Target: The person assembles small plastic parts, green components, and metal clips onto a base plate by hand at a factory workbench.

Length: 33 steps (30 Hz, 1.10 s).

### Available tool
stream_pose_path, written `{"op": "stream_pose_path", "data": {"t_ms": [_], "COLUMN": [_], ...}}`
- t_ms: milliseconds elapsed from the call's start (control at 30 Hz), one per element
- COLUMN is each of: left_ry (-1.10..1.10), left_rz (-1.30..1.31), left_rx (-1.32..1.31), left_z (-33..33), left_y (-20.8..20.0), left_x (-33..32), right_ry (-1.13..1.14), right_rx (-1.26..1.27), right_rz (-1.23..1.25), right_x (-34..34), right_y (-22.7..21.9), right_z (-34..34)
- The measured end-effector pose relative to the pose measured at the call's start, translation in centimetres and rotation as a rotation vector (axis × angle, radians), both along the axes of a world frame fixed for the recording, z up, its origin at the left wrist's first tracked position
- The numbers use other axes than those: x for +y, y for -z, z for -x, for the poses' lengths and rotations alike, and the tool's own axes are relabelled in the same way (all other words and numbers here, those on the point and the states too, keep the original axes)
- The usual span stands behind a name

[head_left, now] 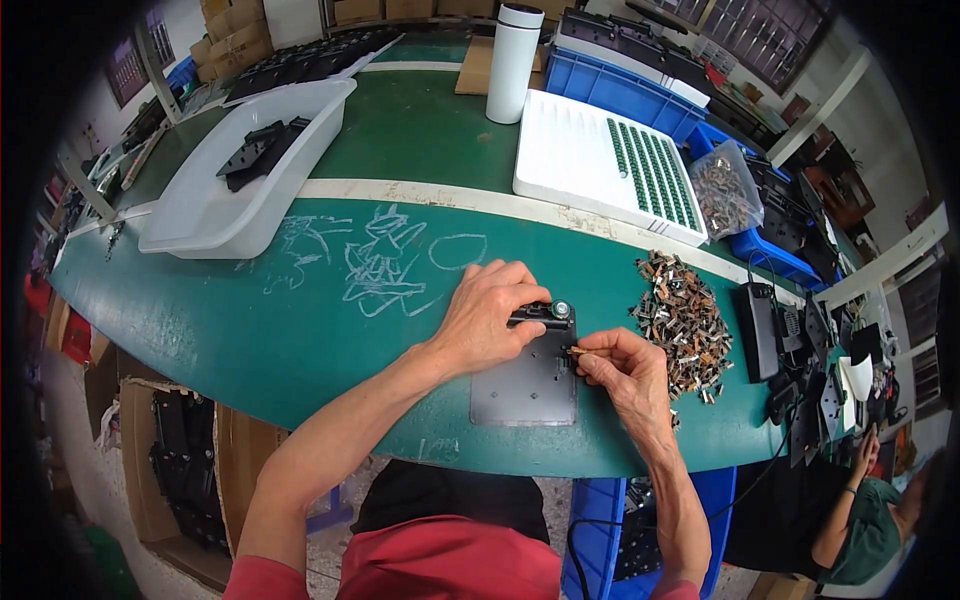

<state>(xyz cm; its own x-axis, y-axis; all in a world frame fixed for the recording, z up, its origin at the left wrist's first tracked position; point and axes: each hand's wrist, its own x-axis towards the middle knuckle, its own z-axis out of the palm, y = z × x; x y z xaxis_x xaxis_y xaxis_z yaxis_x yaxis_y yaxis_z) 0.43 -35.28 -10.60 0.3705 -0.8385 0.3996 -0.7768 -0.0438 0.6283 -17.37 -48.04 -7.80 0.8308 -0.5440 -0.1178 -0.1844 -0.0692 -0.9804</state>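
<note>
Fingers of your right hand [627, 372] pinch a part [578, 351], likely unfitted, at two o'clock on the plate [522, 395]; your left hand [486, 312] grips its bar [530, 313], seemingly fitted.

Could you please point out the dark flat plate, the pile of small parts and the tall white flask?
Dark flat plate [520, 385]: head view, its flat face.
Pile of small parts [685, 325]: head view, middle of the heap.
Tall white flask [512, 70]: head view, its body.
</note>
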Motion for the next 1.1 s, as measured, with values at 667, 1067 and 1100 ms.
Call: {"op": "stream_pose_path", "data": {"t_ms": [667, 1067, 1100], "left_ry": [-0.021, -0.01, -0.011], "left_rz": [0.066, 0.062, 0.068], "left_rx": [-0.022, -0.012, -0.015], "left_z": [0.1, -0.1, -0.1], "left_y": [0.5, 0.7, 0.7], "left_x": [0.0, 0.0, 0.0], "right_ry": [0.181, 0.115, 0.089], "right_rx": [0.066, 0.254, 0.26], "right_rz": [0.476, 0.467, 0.469], "right_x": [3.5, 2.5, 2.4], "right_y": [0.7, -0.2, -0.2], "right_z": [-0.4, -0.7, -0.7]}}
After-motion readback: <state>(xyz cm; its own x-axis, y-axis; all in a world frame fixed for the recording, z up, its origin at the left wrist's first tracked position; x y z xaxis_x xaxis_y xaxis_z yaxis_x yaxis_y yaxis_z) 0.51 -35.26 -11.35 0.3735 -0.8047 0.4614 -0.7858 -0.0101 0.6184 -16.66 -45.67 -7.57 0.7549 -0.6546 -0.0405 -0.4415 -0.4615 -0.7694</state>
